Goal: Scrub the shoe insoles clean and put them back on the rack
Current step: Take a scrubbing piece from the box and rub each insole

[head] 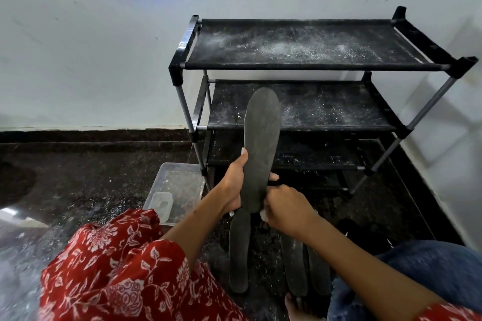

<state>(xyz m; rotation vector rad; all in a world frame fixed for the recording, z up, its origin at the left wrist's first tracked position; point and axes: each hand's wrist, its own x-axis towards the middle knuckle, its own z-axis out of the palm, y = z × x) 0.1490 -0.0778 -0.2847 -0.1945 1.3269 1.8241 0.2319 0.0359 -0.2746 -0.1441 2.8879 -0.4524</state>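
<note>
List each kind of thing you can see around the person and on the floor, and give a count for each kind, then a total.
Dark insoles: 4 (one held upright, three on the floor)
Black shoe rack: 1
Clear plastic containers: 2 (large tray, small tub)
Hands: 2 (left, right)
Total: 9

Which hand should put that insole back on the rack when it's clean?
Probably the left hand. It already grips the insole along its side, with the tip pointing up at the rack. The right hand is busy at the insole's lower end, closed on something white, seemingly a scrubber.
</note>
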